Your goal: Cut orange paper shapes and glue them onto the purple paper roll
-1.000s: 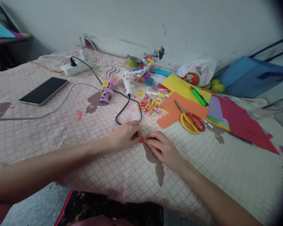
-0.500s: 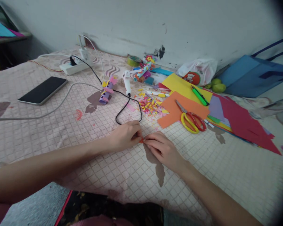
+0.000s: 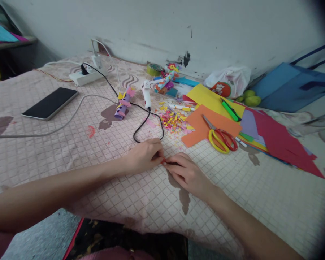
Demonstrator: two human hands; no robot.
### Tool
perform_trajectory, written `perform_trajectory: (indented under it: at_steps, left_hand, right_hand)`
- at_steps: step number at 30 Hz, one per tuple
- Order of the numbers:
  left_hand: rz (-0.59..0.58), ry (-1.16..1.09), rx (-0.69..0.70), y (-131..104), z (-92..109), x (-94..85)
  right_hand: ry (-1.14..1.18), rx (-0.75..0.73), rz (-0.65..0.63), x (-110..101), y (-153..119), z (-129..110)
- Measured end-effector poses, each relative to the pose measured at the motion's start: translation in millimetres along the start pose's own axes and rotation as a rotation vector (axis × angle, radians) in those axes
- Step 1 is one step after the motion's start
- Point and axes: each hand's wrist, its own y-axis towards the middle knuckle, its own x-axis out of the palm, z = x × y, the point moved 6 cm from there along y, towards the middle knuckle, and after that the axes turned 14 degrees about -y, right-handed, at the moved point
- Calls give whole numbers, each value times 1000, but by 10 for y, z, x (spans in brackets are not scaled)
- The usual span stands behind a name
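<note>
Between my fingertips is a small orange-red paper piece (image 3: pixel 163 161), mostly covered by the fingers. My left hand (image 3: pixel 145 156) pinches it from the left, and my right hand (image 3: pixel 188 173) pinches it from the right, both low over the checked tablecloth. Just beyond the hands loops the black cord of a white glue gun (image 3: pixel 146 94). A decorated purple paper roll (image 3: pixel 123 104) lies left of the glue gun. To the right, scissors (image 3: pixel 219 137) with yellow and red handles rest partly on an orange paper sheet (image 3: pixel 197 124).
Colourful paper scraps (image 3: pixel 174 121) lie beyond my hands. A green cutter (image 3: pixel 231 110) sits on yellow paper (image 3: pixel 206 95), beside red sheets (image 3: pixel 281 137). At left are a phone (image 3: pixel 51 104) and a power strip (image 3: pixel 85 76). A blue bag (image 3: pixel 292 86) and green fruit (image 3: pixel 250 97) stand back right.
The orange-red piece shows a little less between my fingertips, and the right fingers have shifted slightly around it. Everything else stays in place.
</note>
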Motion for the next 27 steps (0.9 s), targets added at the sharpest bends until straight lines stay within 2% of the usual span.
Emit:
perform_trajectory:
  at_steps: [14,21,27]
  left_hand:
    - [10,-88,-17,7,7,-35]
    - [58,-71,-56,8,-53,-17]
    - [61,-112,-33,0,-47,-40]
  right_hand:
    - [4,15,14,-23,-10,-5]
    - [33,50,-3,-22,-16,9]
    - [50,36,23,-28,-6,7]
